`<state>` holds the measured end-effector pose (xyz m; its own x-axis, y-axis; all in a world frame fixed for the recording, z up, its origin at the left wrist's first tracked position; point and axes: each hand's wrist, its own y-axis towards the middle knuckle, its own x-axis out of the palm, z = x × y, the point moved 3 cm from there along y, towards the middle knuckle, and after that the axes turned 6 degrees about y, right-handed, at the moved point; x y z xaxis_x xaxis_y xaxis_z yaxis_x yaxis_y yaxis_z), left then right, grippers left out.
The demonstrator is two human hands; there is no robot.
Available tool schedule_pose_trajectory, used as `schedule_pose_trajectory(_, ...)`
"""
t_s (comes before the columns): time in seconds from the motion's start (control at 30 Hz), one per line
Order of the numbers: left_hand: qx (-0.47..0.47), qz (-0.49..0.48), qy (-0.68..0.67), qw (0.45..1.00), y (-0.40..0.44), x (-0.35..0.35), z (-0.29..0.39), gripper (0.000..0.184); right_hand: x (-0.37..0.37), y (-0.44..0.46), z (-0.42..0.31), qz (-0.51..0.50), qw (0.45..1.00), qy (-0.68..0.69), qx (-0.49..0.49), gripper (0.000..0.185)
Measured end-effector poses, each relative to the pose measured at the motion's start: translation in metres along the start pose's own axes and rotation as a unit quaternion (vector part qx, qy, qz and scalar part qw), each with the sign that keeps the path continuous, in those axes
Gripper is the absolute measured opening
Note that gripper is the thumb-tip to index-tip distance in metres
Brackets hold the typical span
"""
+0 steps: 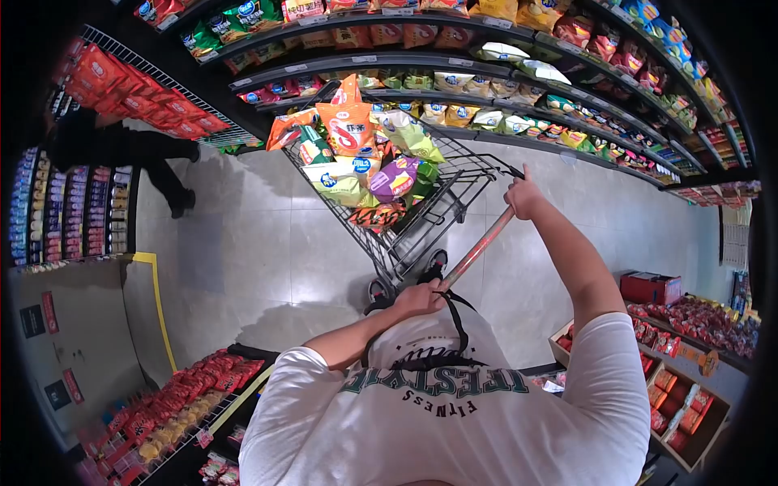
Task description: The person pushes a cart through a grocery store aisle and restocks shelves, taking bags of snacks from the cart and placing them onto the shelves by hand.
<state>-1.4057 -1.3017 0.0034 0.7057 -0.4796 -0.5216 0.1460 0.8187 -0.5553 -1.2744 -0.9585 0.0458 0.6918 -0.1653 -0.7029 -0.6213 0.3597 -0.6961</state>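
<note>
My right hand (525, 199) is closed round the far end of the shopping cart handle (482, 247), one digit sticking out past it. Near my waist my left hand (418, 300) grips the handle's other end; its fingers are partly hidden. The wire shopping cart (462, 168) stands at an angle before me, heaped with snack bags. Among them are an orange snack bag (347, 130), a purple snack bag (394, 179), a pale green snack bag (412, 136) and a white-and-green snack bag (334, 185).
Curved-looking shelves (365, 61) full of snack bags run along the far side. A person in dark clothes (134, 152) stands at the left by a wire rack of red bags (121, 93). Packaged goods fill a display (174, 413) at lower left and a wooden bin (685, 413) at lower right.
</note>
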Motion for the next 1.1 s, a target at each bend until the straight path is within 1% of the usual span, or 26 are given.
schedule_pose_trajectory(0.1,-0.029,0.039,-0.004,0.999,0.017,-0.012,0.013,0.043,0.001,0.019,0.021,0.146,0.987,0.061,0.027,0.014)
schedule_pose_trajectory(0.13,-0.046,0.051,-0.011,0.998,0.021,-0.019,0.021,0.042,0.000,0.023,0.025,0.155,0.982,0.088,0.061,0.022)
schedule_pose_trajectory(0.23,-0.041,0.094,-0.012,0.995,0.034,-0.015,0.048,0.041,0.001,0.021,0.041,0.218,0.964,0.129,0.084,0.027)
schedule_pose_trajectory(0.27,-0.036,0.099,-0.026,0.994,0.034,-0.017,0.055,0.039,0.000,0.023,0.044,0.202,0.967,0.133,0.081,0.031)
schedule_pose_trajectory(0.37,-0.029,0.111,-0.051,0.992,0.037,-0.022,0.068,0.037,0.010,0.030,0.038,0.277,0.952,0.117,0.064,0.031)
schedule_pose_trajectory(0.4,-0.033,0.117,-0.050,0.991,0.043,-0.016,0.065,0.036,0.015,0.033,0.031,0.257,0.957,0.126,0.035,0.035)
schedule_pose_trajectory(0.43,-0.036,0.125,-0.052,0.990,0.054,0.004,0.068,0.036,0.022,0.017,0.026,0.225,0.965,0.137,0.014,0.035)
schedule_pose_trajectory(0.5,-0.024,0.128,-0.072,0.989,0.067,0.014,0.047,0.038,0.008,0.008,-0.005,0.155,0.974,0.161,-0.034,0.037)
schedule_pose_trajectory(0.53,-0.023,0.129,-0.072,0.989,0.073,0.017,0.043,0.038,0.007,0.005,-0.013,0.164,0.971,0.168,-0.041,0.037)
schedule_pose_trajectory(0.63,-0.021,0.136,-0.074,0.988,0.084,0.021,0.038,0.038,0.003,0.006,-0.018,0.177,0.967,0.178,-0.046,0.036)
schedule_pose_trajectory(0.67,-0.019,0.139,-0.077,0.987,0.091,0.033,0.047,0.038,0.011,0.001,-0.010,0.174,0.968,0.176,-0.040,0.035)
schedule_pose_trajectory(0.77,-0.055,0.143,-0.074,0.985,0.095,0.018,0.055,0.037,-0.002,0.029,-0.013,0.148,0.977,0.153,-0.027,0.032)
schedule_pose_trajectory(0.8,0.011,0.174,-0.011,0.985,0.103,0.021,0.051,0.038,0.000,0.034,-0.009,0.133,0.981,0.143,-0.013,0.031)
schedule_pose_trajectory(0.83,0.014,0.219,-0.053,0.974,0.112,0.024,0.046,0.037,0.000,0.035,-0.003,0.124,0.985,0.122,-0.005,0.032)
schedule_pose_trajectory(0.87,0.042,0.218,-0.101,0.970,0.122,0.027,0.043,0.037,-0.007,0.041,-0.002,0.121,0.988,0.101,0.001,0.033)
schedule_pose_trajectory(0.93,0.082,0.240,-0.104,0.962,0.132,0.018,0.030,0.036,-0.032,0.051,-0.008,0.113,0.990,0.081,0.005,0.035)
schedule_pose_trajectory(1.0,0.102,0.221,-0.153,0.958,0.141,0.003,0.016,0.036,-0.042,0.074,-0.009,0.115,0.991,0.072,0.003,0.035)
schedule_pose_trajectory(1.03,0.106,0.190,-0.215,0.952,0.139,-0.012,0.014,0.035,-0.054,0.083,-0.010,0.114,0.991,0.065,0.005,0.035)
schedule_pose_trajectory(1.07,0.101,0.167,-0.233,0.953,0.134,-0.029,0.010,0.033,-0.066,0.094,-0.013,0.098,0.994,0.054,0.007,0.038)
schedule_pose_trajectory(1.1,0.096,0.143,-0.253,0.952,0.128,-0.050,0.008,0.031,-0.078,0.104,-0.018,0.107,0.993,0.049,0.001,0.039)
